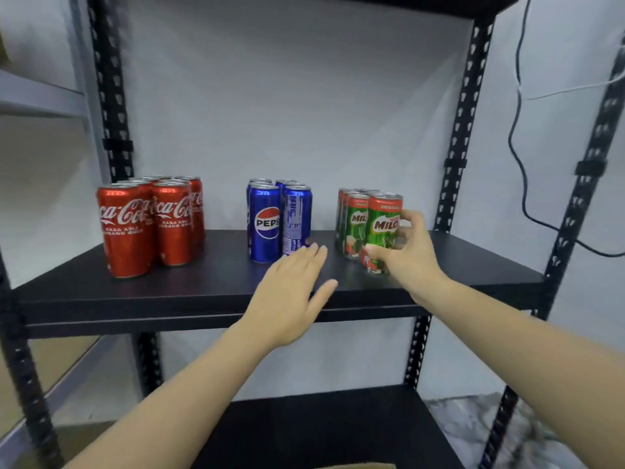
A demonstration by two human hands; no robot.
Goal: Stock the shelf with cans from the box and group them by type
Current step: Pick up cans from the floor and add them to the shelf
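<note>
On the black shelf [189,286] stand three groups of cans. Several red Coca-Cola cans [148,225] are at the left, several blue Pepsi cans [267,225] in the middle, and several green Milo cans [358,221] at the right. My right hand [406,252] grips the front Milo can [382,228], which stands on the shelf at the front right of its group. My left hand [291,296] hovers flat over the shelf with fingers apart, its fingertips close to the front right Pepsi can [296,221]. It holds nothing.
Black perforated uprights [453,147] frame the shelf on both sides. A lower black shelf [324,431] sits beneath, with a cardboard edge [355,466] at the bottom of the view. Cables [521,184] hang down the white wall at the right. A grey rack [40,96] stands at the left.
</note>
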